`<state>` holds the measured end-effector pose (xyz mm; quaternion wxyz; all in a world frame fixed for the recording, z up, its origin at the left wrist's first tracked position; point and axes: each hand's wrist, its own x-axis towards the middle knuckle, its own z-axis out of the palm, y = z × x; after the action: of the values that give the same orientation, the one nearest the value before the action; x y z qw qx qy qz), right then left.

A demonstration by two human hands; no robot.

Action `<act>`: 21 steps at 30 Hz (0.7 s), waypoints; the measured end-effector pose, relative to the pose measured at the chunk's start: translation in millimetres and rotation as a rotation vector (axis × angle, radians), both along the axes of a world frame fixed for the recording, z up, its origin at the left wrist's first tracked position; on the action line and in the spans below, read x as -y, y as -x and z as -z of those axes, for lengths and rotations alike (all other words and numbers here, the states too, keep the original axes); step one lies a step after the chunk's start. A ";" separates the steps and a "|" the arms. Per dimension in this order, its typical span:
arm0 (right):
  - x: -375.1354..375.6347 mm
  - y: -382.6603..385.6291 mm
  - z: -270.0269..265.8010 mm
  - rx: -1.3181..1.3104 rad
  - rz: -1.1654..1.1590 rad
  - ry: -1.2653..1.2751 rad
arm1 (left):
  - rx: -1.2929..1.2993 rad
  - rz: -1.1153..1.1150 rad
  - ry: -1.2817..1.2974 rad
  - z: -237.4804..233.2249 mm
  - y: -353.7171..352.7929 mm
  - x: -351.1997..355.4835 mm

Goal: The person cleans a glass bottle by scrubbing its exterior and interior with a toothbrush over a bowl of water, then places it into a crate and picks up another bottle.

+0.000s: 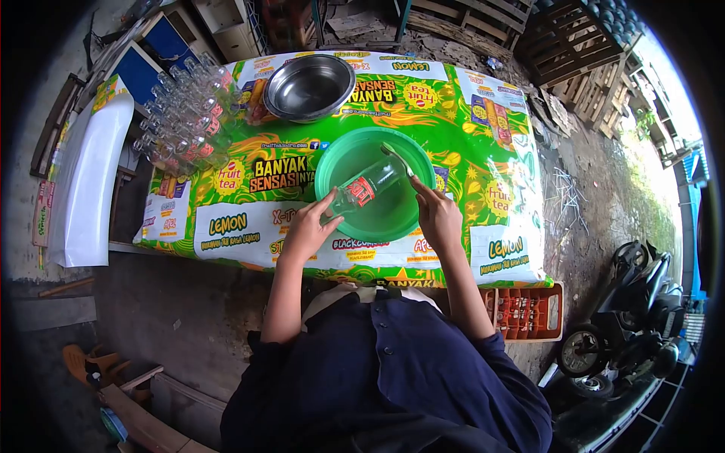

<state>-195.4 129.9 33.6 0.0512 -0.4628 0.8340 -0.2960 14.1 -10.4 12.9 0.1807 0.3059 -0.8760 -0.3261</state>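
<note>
My left hand [311, 225] holds the neck end of a clear glass bottle [377, 183] with a red label, tilted over a green basin [325, 170]. In my right hand [438, 214] is a thin brush [398, 158], its light head by the bottle's base at the basin's upper right. Greenish water [381, 219] seems to lie in the basin beneath the bottle. Behind and to the left of the basin sits a metal bowl [310, 87].
Many glass bottles [189, 121] stand at the table's left end. A printed green and white cover [476, 249] lies over the table. A red crate [529, 311] is below the front right edge, a motorbike [627, 317] farther right, wooden pallets [574, 53] behind.
</note>
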 end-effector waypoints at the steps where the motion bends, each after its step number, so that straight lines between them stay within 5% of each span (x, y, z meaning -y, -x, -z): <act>1: -6.1 -2.9 -3.8 0.005 0.021 -0.008 | -0.011 0.000 0.017 0.4 0.3 1.4; 13: -13.2 1.7 6.7 0.027 0.015 -0.032 | 0.000 -0.037 -0.057 -1.7 -0.1 -0.8; 21: -37.2 -7.6 22.1 0.466 0.079 0.128 | -0.043 -0.049 -0.043 0.4 0.2 -1.9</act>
<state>-187.9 167.0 11.6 0.2009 -0.3512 0.7968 -0.4488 13.9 -8.6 12.5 0.2010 0.3237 -0.8571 -0.3468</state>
